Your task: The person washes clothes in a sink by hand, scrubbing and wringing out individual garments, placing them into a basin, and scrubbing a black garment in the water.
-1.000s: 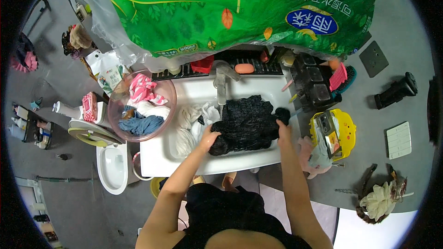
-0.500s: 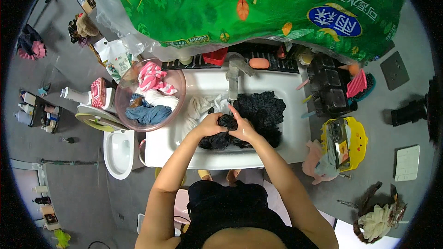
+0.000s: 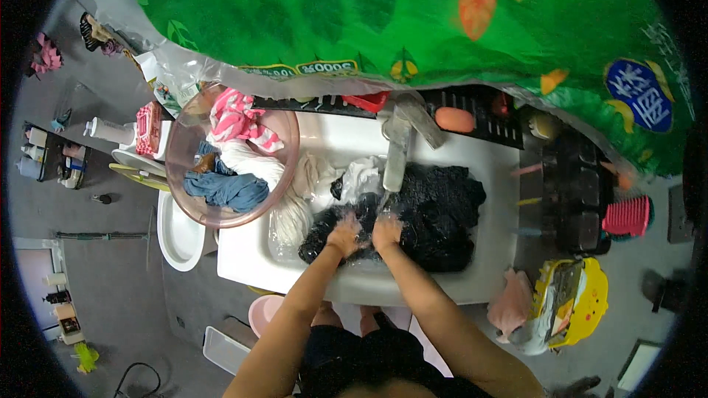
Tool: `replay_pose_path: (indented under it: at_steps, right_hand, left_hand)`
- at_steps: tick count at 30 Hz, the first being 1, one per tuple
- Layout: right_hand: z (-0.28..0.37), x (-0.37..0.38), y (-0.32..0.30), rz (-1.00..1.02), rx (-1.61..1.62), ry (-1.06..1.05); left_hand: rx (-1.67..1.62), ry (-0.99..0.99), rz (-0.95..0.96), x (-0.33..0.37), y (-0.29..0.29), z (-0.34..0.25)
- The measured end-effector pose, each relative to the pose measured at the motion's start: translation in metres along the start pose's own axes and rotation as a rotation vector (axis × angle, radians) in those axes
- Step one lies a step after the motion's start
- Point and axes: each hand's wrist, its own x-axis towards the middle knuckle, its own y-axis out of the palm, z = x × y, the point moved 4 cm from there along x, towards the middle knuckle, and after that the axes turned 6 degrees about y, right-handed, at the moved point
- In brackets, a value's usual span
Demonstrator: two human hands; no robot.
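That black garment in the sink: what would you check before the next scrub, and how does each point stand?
1. Both hands on the black garment: ok; left hand and right hand press on it side by side.
2. Garment under the tap: ok.
3. Water running: cannot tell.
4. Garment inside the sink: ok.
5. White cloth kept apart: not ok; it touches the black garment.
6. Pink basin out of the way: not ok; it overhangs the sink's left end.
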Motion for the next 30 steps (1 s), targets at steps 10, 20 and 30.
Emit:
replay_pose_path:
  at_steps: [10, 20, 30]
  right_hand:
    - [0.003, 0.028, 0.000, -0.009, 0.082, 0.042]
    - [0.027, -0.081, -0.216, -0.579, 0.378, -0.324]
    - [0.043, -0.163, -0.275, -0.562, 0.852, -0.140]
  left_hand:
    - [0.172, 0.250, -0.094, 0.009, -0.024, -0.020]
    - [-2.324, -0.702, -0.137, -0.100, -0.069, -0.052]
    - [-2.785, 0.285, -0.208, -0.077, -0.117, -0.088]
